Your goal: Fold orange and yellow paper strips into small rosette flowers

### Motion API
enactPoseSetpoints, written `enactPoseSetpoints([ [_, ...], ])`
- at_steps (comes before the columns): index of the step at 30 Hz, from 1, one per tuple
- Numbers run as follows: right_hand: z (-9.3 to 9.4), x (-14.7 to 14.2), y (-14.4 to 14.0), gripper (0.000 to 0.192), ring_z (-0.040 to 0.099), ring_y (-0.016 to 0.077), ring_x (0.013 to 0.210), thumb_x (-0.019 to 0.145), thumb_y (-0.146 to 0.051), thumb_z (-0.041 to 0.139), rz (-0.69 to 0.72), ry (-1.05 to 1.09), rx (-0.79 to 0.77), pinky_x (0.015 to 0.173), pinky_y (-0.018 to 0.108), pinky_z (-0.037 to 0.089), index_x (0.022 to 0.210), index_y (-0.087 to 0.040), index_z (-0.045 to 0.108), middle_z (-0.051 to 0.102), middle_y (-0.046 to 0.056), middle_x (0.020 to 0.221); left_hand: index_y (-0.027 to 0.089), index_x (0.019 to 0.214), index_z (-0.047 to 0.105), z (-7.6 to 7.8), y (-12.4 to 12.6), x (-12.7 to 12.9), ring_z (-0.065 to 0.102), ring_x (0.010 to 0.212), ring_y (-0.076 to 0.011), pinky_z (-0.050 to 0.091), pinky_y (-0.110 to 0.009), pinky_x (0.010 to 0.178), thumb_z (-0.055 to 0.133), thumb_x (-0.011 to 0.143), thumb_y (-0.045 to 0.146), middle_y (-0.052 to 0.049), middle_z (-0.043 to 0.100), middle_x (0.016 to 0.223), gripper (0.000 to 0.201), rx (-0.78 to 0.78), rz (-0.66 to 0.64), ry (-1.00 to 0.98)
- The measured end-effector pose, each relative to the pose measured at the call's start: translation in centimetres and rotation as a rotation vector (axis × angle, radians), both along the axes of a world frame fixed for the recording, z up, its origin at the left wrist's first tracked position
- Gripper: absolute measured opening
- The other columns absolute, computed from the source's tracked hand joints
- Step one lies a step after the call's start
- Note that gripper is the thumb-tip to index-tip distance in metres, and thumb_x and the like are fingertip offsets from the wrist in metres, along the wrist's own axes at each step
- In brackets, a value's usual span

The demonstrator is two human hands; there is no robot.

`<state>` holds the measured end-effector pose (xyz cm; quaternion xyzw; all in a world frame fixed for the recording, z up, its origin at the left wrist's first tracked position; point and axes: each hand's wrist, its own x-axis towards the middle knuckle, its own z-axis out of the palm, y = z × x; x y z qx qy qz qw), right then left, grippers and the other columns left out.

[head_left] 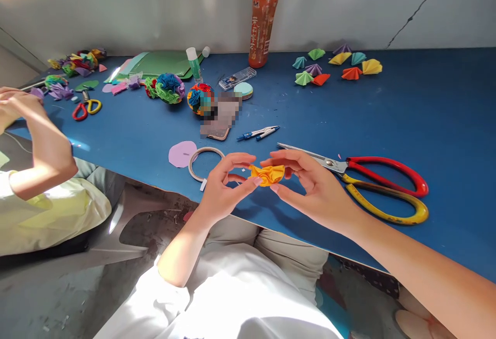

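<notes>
So both hands were on one little yellow paper [268, 173], all ruffled up, held just over the near edge of the blue table [445, 127]. The left hand [221, 186] had its thumb on the front of it and the index finger up at its left end, so basically a pinch. The right hand [312, 186] was pinching the other end, thumb low and index finger arched over the top.

Big scissors [329, 163] lay half open just past the right hand, red and yellow handles off to the right. Near the left hand was a tape roll [208, 149], right up against a purple disc [180, 154]. Compass [258, 133] a bit further back, then a multicoloured ball [199, 100] and a bottle [263, 26] by the wall. Over on the left, somebody else's arm [46, 142] rested at the same table.
</notes>
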<state>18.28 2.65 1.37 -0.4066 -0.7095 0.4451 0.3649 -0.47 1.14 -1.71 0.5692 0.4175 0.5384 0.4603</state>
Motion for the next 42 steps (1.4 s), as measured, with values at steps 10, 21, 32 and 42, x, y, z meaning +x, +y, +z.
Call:
enactPoseSetpoints([
  [10,-0.70,0.33,0.49,0.042,0.061,0.0153,0.101,0.082,-0.029,0.070,-0.027,0.183,0.060,0.086,0.029,0.051,0.119,-0.032,0.052,0.062,0.002,0.115,0.019,0.101,0.065,-0.07,-0.09,0.10,0.065,0.087,-0.0120,0.056,-0.017,0.066,0.073,0.078,0.036,-0.006,0.069,0.104,0.030,-0.153,-0.066,-0.031],
  [21,-0.49,0.20,0.63,0.032,0.064,0.0169,0.101,0.086,-0.041,0.065,-0.043,0.224,-0.005,0.084,0.031,0.058,0.115,-0.030,0.057,0.063,0.005,0.119,0.017,0.103,0.064,0.03,0.06,0.04,0.067,0.084,-0.0135,0.057,-0.017,0.060,0.074,0.077,0.038,-0.006,0.070,0.094,0.035,-0.191,-0.089,-0.103],
  [32,-0.72,0.27,0.80,0.029,0.064,0.0144,0.093,0.085,-0.035,0.065,-0.043,0.207,-0.080,0.079,0.027,0.057,0.113,-0.029,0.058,0.062,0.004,0.112,0.019,0.107,0.062,0.43,-0.05,-0.01,0.068,0.089,-0.0139,0.054,-0.016,0.066,0.074,0.077,0.034,-0.006,0.071,0.099,0.036,-0.173,-0.070,0.011],
  [42,-0.74,0.07,0.72,0.023,0.064,0.0146,0.087,0.084,-0.032,0.062,-0.043,0.141,-0.098,0.077,0.027,0.057,0.106,-0.025,0.060,0.063,0.005,0.108,0.017,0.091,0.065,0.42,0.01,0.04,0.067,0.076,-0.0110,0.058,-0.015,0.055,0.079,0.071,0.031,-0.004,0.067,0.096,0.029,-0.246,-0.135,-0.082],
])
